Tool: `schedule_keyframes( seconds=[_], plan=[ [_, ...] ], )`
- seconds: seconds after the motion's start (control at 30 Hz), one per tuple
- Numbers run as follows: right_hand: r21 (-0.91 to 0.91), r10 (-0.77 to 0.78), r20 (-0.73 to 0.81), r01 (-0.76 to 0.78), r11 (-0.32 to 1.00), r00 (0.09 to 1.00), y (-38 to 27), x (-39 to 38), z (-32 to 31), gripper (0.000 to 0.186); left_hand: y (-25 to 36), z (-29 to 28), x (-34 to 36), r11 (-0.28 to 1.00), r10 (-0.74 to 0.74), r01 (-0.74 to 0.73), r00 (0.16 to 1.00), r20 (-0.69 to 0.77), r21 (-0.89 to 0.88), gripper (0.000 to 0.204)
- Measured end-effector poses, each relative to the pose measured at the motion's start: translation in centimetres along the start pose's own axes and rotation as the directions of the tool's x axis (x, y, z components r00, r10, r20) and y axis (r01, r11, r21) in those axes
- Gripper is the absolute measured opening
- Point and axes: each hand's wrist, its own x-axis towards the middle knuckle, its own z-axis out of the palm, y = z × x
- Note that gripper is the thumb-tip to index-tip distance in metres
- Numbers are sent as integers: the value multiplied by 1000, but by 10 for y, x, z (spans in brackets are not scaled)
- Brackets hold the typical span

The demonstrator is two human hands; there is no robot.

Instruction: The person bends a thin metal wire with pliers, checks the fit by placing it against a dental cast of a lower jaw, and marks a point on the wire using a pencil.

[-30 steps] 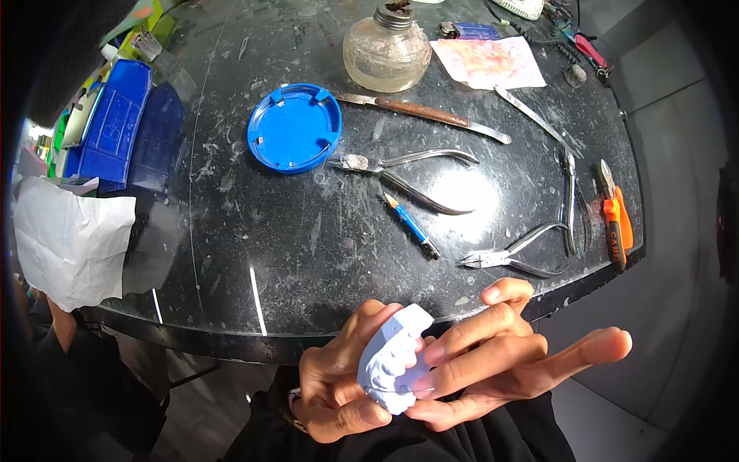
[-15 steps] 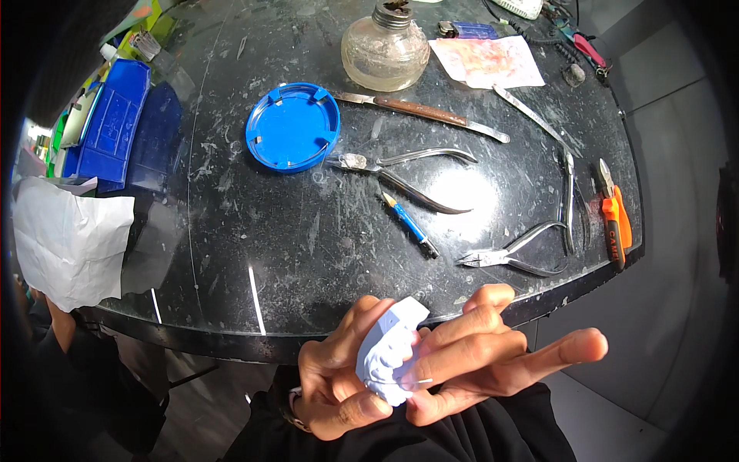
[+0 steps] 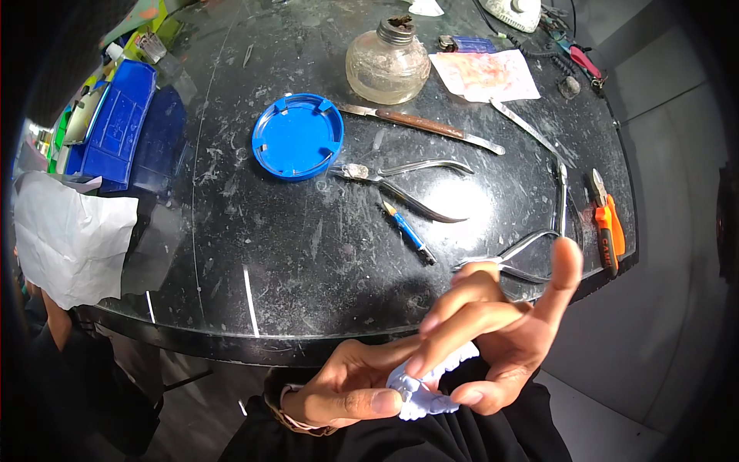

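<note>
Below the table's front edge, my left hand [image 3: 346, 393] grips a pale blue dental cast [image 3: 427, 400], its thumb along the near side. The cast is tilted so its row of teeth and inner arch show. My right hand [image 3: 500, 339] reaches over it with fingers spread. One fingertip rests on the cast and the thumb is at its right end, while the little finger points up. Whether anything small lies under that fingertip cannot be seen. Nearest on the table are metal pliers [image 3: 523, 254], partly covered by my right hand, and a short blue pencil [image 3: 409, 233].
On the dark table [image 3: 231, 231] lie a round blue lid [image 3: 299, 138], open pliers [image 3: 408, 173], a wooden-handled wax knife [image 3: 423, 123] and orange-handled cutters [image 3: 608, 223]. Behind stand a glass burner [image 3: 387, 65] and a stained paper [image 3: 485, 75]. At left is a blue box [image 3: 119, 127] beside white paper [image 3: 73, 239].
The cast has moved down and right, turned from upright to tilted with its arch showing. My right fingers have shifted over it, and the little finger swung upward. The view shifted slightly.
</note>
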Motion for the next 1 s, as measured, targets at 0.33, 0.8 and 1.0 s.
schedule_keyframes(
  seconds=[0.33,0.8,1.0],
  plan=[
    [48,78,63,-81,996,995,-2,1,-1,117,0,-5,-1,984,-158,160,987,39,-72,50],
    [191,13,32,-19,981,999,3,-8,3,108,2,-4,-5,991,-111,111,994,4,-81,49],
    [-63,-23,470,60,996,882,-28,24,-17,102,1,2,1,967,-128,144,988,86,-210,34]
  ],
)
